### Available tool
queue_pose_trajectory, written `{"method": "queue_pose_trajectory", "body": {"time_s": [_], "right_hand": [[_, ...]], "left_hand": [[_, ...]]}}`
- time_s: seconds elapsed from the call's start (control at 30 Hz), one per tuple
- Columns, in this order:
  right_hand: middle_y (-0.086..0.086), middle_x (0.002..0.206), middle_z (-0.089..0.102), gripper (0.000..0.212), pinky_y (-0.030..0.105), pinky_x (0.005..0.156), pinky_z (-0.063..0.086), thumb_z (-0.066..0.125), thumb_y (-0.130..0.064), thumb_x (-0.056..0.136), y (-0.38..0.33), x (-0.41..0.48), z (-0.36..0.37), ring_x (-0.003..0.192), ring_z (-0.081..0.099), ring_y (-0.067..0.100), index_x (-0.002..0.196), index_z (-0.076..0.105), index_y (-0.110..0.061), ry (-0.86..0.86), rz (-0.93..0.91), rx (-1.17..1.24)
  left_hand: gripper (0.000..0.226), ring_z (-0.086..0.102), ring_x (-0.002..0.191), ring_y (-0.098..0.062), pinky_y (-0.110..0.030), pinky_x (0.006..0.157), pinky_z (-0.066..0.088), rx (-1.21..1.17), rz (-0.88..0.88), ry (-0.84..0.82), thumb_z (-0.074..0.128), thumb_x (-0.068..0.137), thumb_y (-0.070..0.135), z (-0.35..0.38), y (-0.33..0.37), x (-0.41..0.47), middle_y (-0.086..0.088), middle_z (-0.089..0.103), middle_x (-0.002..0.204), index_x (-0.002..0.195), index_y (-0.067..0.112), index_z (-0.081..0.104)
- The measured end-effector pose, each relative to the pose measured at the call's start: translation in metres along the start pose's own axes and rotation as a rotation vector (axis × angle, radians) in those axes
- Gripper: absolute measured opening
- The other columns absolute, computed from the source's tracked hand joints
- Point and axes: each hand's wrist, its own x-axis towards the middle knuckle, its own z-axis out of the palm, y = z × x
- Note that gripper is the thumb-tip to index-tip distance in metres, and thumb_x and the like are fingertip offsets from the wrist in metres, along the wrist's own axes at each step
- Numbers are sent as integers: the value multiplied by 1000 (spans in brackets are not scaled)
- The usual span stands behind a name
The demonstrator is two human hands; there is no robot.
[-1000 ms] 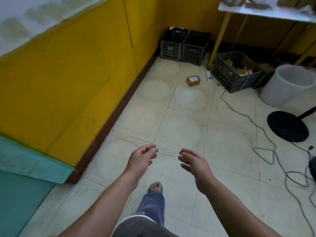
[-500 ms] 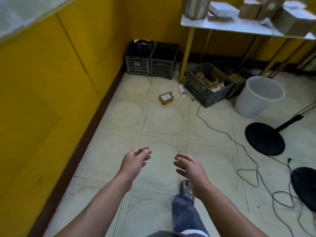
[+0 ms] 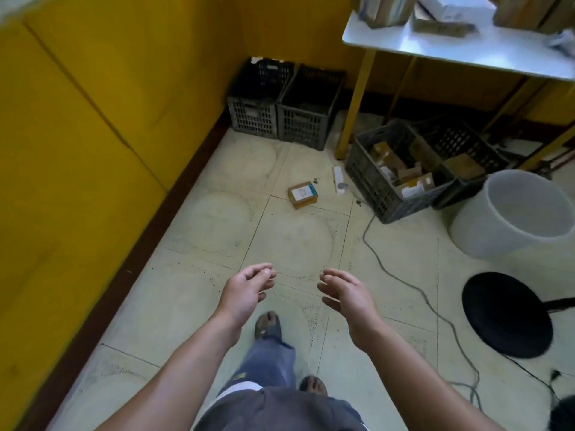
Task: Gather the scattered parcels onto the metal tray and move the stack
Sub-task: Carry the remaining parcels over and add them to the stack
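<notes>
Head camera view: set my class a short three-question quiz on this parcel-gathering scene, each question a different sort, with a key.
1. True or false: the left hand and the right hand both hold nothing.
2. Which holds boxes: the grey crate or the white bucket?
3. The small parcel lies: A) on the floor tiles; B) in the white bucket; C) in the left hand.
Key: 1 true; 2 grey crate; 3 A.

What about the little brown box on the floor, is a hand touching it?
Apart. The head view shows floor tiles between the little brown box and both the left hand and the right hand, which hold nothing.
</notes>
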Motion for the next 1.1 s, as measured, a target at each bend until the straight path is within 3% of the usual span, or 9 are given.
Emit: {"method": "queue_pose_trajectory", "body": {"time_s": [0.2,0.4,0.6,0.73,0.83,1.1], "right_hand": [[3,112,68,21,31,90,52,56,-14,96,-66,111,8,107,64,17,116,64,-15,1,23,-71],[3,113,68,24,28,86,52,56,-13,96,-139,218,38,106,64,16,120,63,-13,0,83,-157],[7,111,69,25,28,84,52,56,-11,96,-199,303,43,105,64,18,120,63,-10,27,141,-190],[16,107,68,24,30,77,54,55,-11,97,-232,368,32,92,65,23,119,63,-9,34,208,-234],[14,107,68,26,28,76,53,56,-11,96,-256,428,23,100,65,24,121,63,-8,26,238,-268],[10,111,67,19,31,90,50,53,-11,97,-308,574,10,107,62,22,113,64,-15,-126,357,-482]], "left_hand": [[20,64,104,-14,-21,80,49,-43,-32,24,54,99,19,21,55,112,1,70,108,115,19,65],[15,63,108,-15,-31,94,48,-50,-112,47,54,98,22,10,117,236,0,69,111,108,24,65],[12,63,107,-14,-34,98,48,-49,-178,69,55,97,22,11,162,326,1,69,110,100,29,66],[13,63,106,-14,-32,96,48,-93,-234,110,54,98,20,30,179,381,2,70,109,101,27,65],[15,64,105,-14,-31,94,48,-137,-276,156,54,98,20,50,189,428,2,70,108,106,24,66],[21,63,106,-11,-29,96,48,-288,-403,344,52,100,20,95,201,529,1,69,115,117,20,64]]}}
